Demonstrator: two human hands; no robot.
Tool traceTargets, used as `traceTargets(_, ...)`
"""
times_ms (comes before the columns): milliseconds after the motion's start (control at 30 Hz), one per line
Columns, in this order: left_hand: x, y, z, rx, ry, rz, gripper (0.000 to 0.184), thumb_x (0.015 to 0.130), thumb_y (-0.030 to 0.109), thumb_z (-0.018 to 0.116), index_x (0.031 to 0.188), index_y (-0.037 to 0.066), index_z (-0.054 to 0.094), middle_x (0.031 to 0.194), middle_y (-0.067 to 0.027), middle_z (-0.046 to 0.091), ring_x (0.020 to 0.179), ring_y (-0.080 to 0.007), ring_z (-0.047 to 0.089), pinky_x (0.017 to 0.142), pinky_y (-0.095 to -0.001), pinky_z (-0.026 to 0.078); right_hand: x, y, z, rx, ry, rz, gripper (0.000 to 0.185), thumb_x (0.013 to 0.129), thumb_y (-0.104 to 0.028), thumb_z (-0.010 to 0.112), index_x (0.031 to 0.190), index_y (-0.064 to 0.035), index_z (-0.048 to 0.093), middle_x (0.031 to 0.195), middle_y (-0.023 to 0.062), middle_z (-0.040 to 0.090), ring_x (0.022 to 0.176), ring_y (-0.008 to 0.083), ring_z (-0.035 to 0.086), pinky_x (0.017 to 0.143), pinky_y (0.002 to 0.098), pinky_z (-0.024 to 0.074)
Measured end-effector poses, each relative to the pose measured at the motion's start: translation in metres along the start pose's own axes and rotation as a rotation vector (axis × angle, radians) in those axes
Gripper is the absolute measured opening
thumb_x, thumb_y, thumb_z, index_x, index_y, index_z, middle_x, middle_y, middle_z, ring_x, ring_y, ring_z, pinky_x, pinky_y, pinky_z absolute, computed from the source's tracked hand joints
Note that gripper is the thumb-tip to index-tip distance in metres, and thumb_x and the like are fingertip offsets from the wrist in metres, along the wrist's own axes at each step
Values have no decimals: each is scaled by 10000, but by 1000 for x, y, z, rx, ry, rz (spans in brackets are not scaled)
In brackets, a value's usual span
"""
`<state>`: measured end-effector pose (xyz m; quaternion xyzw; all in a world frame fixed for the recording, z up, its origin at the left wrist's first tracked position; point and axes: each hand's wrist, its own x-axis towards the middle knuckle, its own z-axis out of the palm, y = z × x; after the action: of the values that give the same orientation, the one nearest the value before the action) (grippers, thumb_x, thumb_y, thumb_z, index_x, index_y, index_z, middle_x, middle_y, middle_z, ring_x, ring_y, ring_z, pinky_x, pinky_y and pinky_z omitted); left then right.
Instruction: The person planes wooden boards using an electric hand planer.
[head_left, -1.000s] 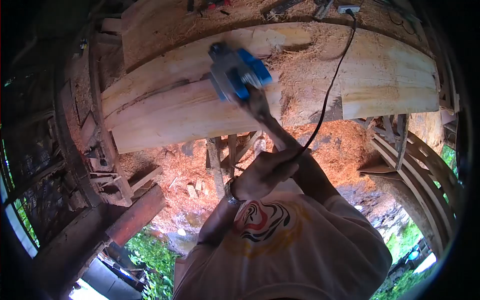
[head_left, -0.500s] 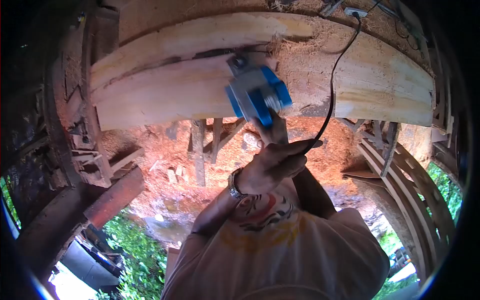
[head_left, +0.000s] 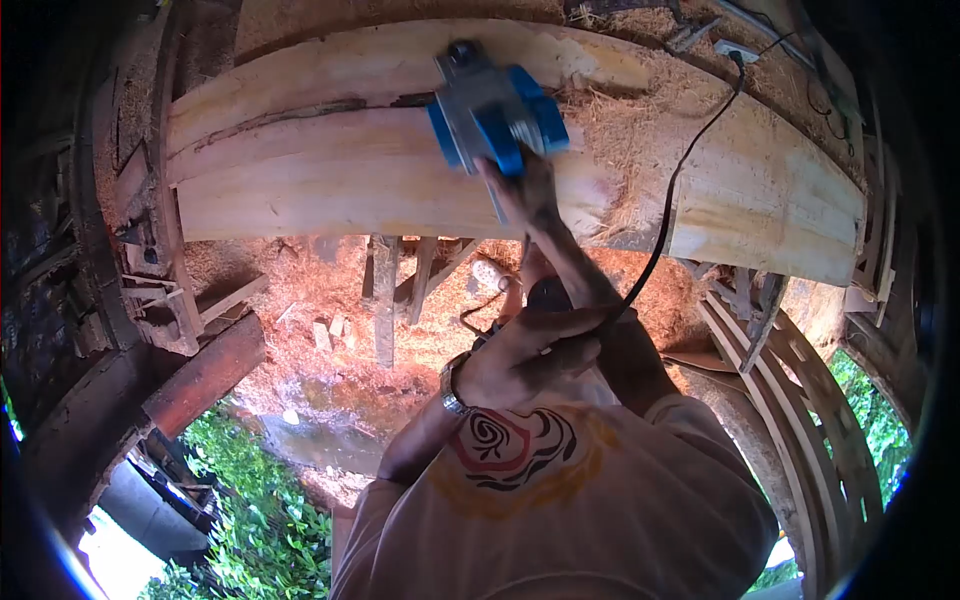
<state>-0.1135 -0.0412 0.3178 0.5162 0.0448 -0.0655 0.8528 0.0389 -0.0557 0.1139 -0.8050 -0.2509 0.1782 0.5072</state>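
My right hand grips the handle of a blue and grey electric planer, arm stretched forward. The planer is over the wide pale wooden plank, across a dark lengthwise seam; whether its sole touches the wood I cannot tell. Nearer my chest, my left hand, with a metal-banded watch on its wrist, has its fingers closed around the black power cord. From those fingers the cord rises to the right, over the plank.
A white power socket with the plug in it lies behind the plank at upper right. Wood shavings cover part of the plank and the ground. Wooden props stand below it. Long curved boards lean at right.
The planer and my right hand have moved forward across the plank and slightly left, onto the dark seam. My left hand has shifted a little left with the cord.
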Motion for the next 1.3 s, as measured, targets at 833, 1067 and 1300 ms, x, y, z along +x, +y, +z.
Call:
traceTargets(833,5,-26,25,-10,-202,122,487,1036,130,573,1465,-79,480,778,-75,606,693,-131,566,691,-279,451,-187,7,-95,59,28,280,205,890,-193,747,988,-33,664,764,169,706,713,330,737,594,422,536)
traceTargets(1067,19,-10,16,-126,-153,108,463,1030,92,582,1458,-62,496,825,-99,636,712,-119,568,685,-269,456,-13,14,-44,-62,101,111,387,896,-401,767,945,-20,719,759,123,720,704,197,694,647,363,527)
traceTargets(1300,25,-12,32,-60,-112,188,453,1022,51,578,1447,-82,496,956,-113,657,733,-101,568,699,-244,451,136,-1,-11,-30,169,-312,514,871,-542,730,928,-31,732,776,162,729,738,286,726,660,423,549)
